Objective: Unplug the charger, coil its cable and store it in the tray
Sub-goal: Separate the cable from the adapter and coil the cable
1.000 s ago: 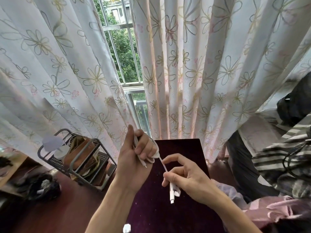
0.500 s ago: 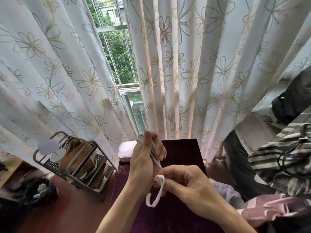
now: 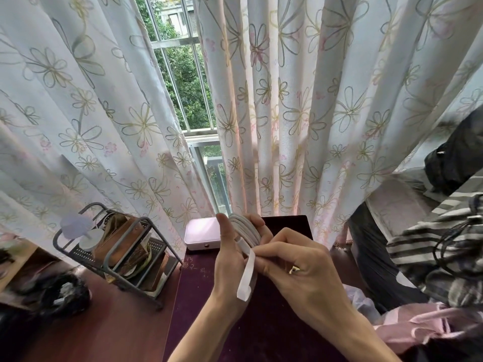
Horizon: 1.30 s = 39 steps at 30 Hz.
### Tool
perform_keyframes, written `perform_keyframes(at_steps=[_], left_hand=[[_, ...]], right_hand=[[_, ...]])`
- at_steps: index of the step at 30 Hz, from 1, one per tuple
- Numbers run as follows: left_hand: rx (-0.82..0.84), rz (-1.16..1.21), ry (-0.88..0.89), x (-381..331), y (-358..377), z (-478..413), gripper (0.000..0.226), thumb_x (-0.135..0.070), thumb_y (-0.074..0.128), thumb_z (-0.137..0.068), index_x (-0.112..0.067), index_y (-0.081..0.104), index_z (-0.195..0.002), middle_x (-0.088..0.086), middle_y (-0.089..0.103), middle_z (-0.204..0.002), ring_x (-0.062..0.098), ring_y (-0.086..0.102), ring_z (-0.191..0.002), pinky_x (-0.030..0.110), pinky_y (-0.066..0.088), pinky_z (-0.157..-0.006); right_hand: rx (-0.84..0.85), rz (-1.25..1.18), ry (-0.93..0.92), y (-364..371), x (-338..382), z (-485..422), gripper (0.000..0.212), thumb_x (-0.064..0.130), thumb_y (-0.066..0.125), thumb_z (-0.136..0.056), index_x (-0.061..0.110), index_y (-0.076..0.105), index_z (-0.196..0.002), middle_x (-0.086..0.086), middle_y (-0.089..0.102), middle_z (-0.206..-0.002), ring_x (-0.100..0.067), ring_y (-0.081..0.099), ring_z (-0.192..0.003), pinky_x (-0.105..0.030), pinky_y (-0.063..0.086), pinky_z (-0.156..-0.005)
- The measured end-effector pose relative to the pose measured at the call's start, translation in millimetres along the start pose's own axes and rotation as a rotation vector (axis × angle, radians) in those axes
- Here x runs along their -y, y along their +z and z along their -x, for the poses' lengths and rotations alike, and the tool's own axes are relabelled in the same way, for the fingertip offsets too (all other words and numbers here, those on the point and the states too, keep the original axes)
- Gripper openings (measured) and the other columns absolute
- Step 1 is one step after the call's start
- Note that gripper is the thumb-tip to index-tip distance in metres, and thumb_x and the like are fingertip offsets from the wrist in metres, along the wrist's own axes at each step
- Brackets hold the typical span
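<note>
The white charger cable [image 3: 245, 229] is wound in several loops around the fingers of my left hand [image 3: 232, 259], which is raised upright over the dark purple table [image 3: 198, 288]. My right hand [image 3: 300, 273] pinches a flat white strap [image 3: 247, 275] fixed to the cable; the strap's free end hangs down in front of my left palm. The charger's plug is hidden. A pale pink tray or box [image 3: 201, 233] lies at the table's far left corner, just behind my left hand.
A grey wire rack [image 3: 125, 257] holding brown items stands to the left on a reddish surface. A dark bundle [image 3: 62, 293] lies at the lower left. Flowered curtains [image 3: 313, 113] hang right behind the table. Striped and pink fabrics [image 3: 431, 257] pile up at the right.
The loose cable end my right hand held has been wound onto my left hand. My right hand now holds the strap, which hangs straight instead of looped. The view has tilted slightly.
</note>
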<state>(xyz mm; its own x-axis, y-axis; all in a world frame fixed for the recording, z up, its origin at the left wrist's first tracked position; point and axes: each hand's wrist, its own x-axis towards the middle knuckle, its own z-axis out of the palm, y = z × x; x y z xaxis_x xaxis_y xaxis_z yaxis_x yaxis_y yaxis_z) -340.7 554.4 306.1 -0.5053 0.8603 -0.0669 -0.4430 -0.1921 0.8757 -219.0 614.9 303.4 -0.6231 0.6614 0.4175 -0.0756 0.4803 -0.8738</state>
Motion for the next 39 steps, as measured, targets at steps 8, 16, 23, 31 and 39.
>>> perform_keyframes(at_steps=[8, 16, 23, 31, 39], left_hand=[[0.000, 0.062, 0.013, 6, 10, 3, 0.070, -0.077, 0.045, -0.085, -0.013, 0.073, -0.092, 0.007, 0.065, -0.085, 0.020, 0.062, -0.083, 0.027, 0.053, -0.080], [-0.057, 0.063, 0.058, -1, 22, 9, 0.071, -0.065, 0.038, -0.095, -0.005, 0.068, -0.118, 0.015, 0.072, -0.108, 0.024, 0.066, -0.111, 0.038, 0.041, -0.102], [0.004, 0.197, -0.002, -6, 23, 12, 0.068, -0.056, 0.035, -0.101, -0.003, 0.057, -0.137, 0.020, 0.057, -0.143, 0.030, 0.051, -0.136, 0.040, 0.037, -0.114], [0.090, -0.407, -0.140, -44, -8, 20, 0.057, -0.052, 0.049, -0.093, -0.005, 0.079, -0.105, 0.016, 0.079, -0.101, 0.022, 0.076, -0.096, 0.027, 0.060, -0.083], [0.464, -1.181, 0.148, -82, -13, 9, 0.043, -0.062, 0.052, -0.095, -0.039, 0.061, -0.130, -0.023, 0.069, -0.120, -0.005, 0.062, -0.115, 0.011, 0.048, -0.087]], right_hand=[[-0.201, 0.055, -0.046, 7, 2, -1, 0.010, 0.025, 0.085, -0.081, 0.023, 0.084, -0.090, 0.009, 0.061, -0.082, -0.003, 0.065, -0.076, -0.003, 0.047, -0.068], [-0.221, 0.226, -0.066, 1, 3, -8, 0.030, 0.046, 0.078, -0.087, 0.032, 0.067, -0.111, 0.021, 0.065, -0.105, 0.003, 0.062, -0.105, -0.006, 0.043, -0.087], [0.011, 0.322, -0.049, -7, -2, -20, 0.033, 0.051, 0.053, -0.103, 0.028, 0.072, -0.117, 0.022, 0.069, -0.103, 0.002, 0.060, -0.101, -0.019, 0.044, -0.088], [0.042, 0.267, 0.025, -29, -12, -18, 0.040, 0.055, 0.055, -0.097, 0.026, 0.078, -0.113, 0.019, 0.068, -0.102, -0.005, 0.067, -0.092, -0.011, 0.044, -0.076], [0.207, 0.371, -0.087, -40, 0, -14, 0.035, 0.056, 0.054, -0.100, 0.029, 0.073, -0.110, 0.034, 0.056, -0.091, 0.002, 0.058, -0.086, -0.012, 0.040, -0.075]])
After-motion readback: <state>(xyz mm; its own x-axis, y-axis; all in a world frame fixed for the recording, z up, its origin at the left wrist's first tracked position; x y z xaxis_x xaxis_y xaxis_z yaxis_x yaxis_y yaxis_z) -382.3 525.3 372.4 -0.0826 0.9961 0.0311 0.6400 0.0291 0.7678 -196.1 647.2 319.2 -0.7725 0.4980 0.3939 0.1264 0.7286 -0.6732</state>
